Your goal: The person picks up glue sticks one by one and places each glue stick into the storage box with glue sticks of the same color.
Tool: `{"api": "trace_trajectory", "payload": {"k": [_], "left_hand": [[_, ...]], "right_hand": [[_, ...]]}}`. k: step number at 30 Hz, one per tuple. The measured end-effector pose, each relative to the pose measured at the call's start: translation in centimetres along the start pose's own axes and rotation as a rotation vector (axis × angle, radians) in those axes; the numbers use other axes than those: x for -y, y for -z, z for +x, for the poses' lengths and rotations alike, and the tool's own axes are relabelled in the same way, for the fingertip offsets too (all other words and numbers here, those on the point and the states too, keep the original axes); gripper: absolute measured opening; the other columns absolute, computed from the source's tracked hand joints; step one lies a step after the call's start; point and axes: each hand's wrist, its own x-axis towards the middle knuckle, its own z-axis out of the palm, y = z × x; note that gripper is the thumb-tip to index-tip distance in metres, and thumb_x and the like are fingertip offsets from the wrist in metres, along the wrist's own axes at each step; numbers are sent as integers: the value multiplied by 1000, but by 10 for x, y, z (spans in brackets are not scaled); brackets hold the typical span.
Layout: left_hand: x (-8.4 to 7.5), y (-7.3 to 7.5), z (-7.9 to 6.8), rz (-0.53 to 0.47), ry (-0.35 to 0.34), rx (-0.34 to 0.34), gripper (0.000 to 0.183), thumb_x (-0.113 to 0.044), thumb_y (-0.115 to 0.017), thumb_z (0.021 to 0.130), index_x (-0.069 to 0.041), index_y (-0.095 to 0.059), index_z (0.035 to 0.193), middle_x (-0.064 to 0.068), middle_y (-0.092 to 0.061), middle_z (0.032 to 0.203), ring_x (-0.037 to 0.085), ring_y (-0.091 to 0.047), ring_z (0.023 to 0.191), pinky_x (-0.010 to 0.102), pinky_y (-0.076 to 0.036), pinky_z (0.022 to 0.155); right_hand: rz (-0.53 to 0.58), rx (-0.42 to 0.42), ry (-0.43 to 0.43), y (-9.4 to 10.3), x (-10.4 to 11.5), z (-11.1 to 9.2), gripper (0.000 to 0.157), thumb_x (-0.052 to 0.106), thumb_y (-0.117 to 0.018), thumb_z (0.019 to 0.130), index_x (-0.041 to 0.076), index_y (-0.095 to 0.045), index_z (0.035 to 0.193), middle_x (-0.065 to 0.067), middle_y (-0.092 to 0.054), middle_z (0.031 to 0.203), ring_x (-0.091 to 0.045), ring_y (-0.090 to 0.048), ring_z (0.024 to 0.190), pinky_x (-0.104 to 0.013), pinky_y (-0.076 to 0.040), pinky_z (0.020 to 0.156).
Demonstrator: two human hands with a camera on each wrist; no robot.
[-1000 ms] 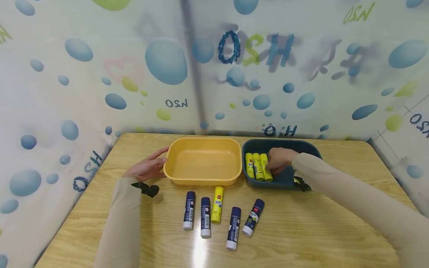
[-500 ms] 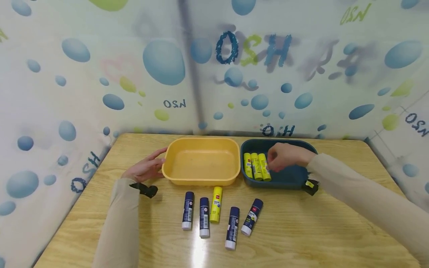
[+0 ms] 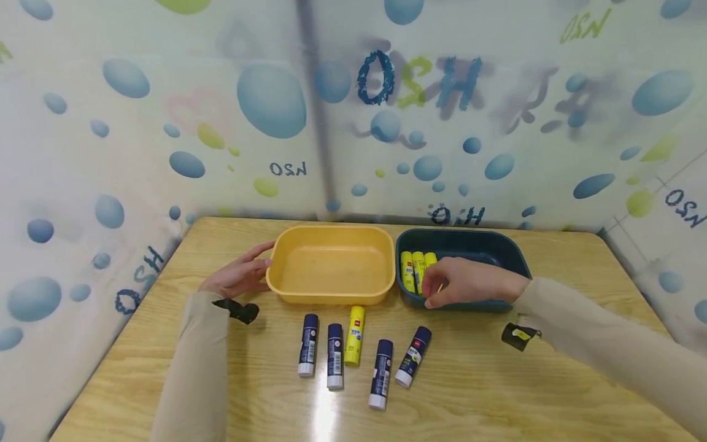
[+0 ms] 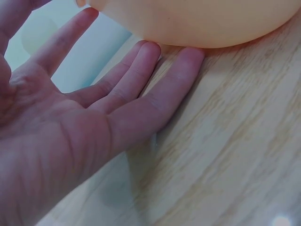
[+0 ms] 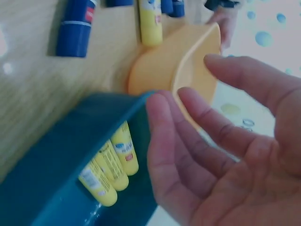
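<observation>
My left hand [image 3: 237, 276] rests on the table with fingers extended, fingertips right at the side of the orange-yellow plastic basin [image 3: 331, 299]. In the left wrist view its fingers [image 4: 155, 99] meet the lower wall of that basin. My right hand [image 3: 472, 281] is held over the front rim of the dark blue basin [image 3: 488, 244], its fingers bent loosely with nothing between them. Inside the dark blue basin, 3 yellow glue sticks [image 5: 113, 165] lie side by side against the left end. The right hand partly hides them in the head view.
In front of the basins lie a yellow glue stick [image 3: 355, 336] and several navy glue sticks [image 3: 381, 374] with white ends, on the wooden table [image 3: 469, 393]. A patterned curtain [image 3: 353, 123] with blue and green dots rises behind the table's back edge.
My right hand has let go of the third yellow glue stick in the dark blue basin, then risen and moved toward the basin's front rim. The left hand has stayed in place.
</observation>
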Motion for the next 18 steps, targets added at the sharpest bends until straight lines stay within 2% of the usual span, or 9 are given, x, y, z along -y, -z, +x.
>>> {"api": "trace_trajectory", "payload": {"k": [6,9,14,18], "left_hand": [[-2,-1,0,9,10,-22,60,-13,-45,103,-24,-17,155,12,-14,159,29,-37,130,59,-32,103],[-3,-2,0,2,9,-23,60,-13,-45,104,-24,-17,155,12,-14,159,30,-34,132,59,-31,103],[-3,-2,-2,6,7,-27,60,-14,-46,103,-24,-18,155,12,-14,159,29,-36,131,59,-32,103],[-3,-1,-2,3,14,-34,60,-15,-47,103,-25,-19,155,12,-15,158,29,-39,129,59,-33,102]], "right_hand": [[58,62,102,-25,3,0,10,11,-71,86,13,-65,93,5,-62,89,-13,-57,82,-29,-49,78],[47,95,152,-42,4,1,11,8,-71,84,12,-65,92,6,-61,89,-10,-57,82,-28,-49,77],[-87,91,212,-65,4,4,17,4,-73,80,15,-64,89,9,-58,85,-9,-53,77,-25,-46,73],[-171,91,202,-76,5,6,21,3,-76,76,17,-64,88,10,-56,83,-9,-49,75,-25,-45,71]]}}
